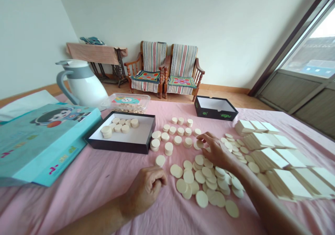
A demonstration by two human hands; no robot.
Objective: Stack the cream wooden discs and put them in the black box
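My right hand (217,152) reaches over the pink cloth with thumb and fingers closed on a round wooden disc (200,144). Beside it stand several short stacks of pale discs (187,142), set out in rough rows. A loose heap of the same discs (206,177) spreads below my right wrist, and more discs (235,147) lie to its right. My left hand (148,185) rests on the cloth in a loose fist, with nothing visible in it; a small disc stack (160,160) is just beyond its knuckles.
A black-edged tray (119,148) holds more disc stacks at left, near a blue box (49,141), a white jug (87,86) and a clear plastic container (129,102). Stacked rectangular wooden pieces (290,182) line the right side. Another black box (216,111) stands at the back.
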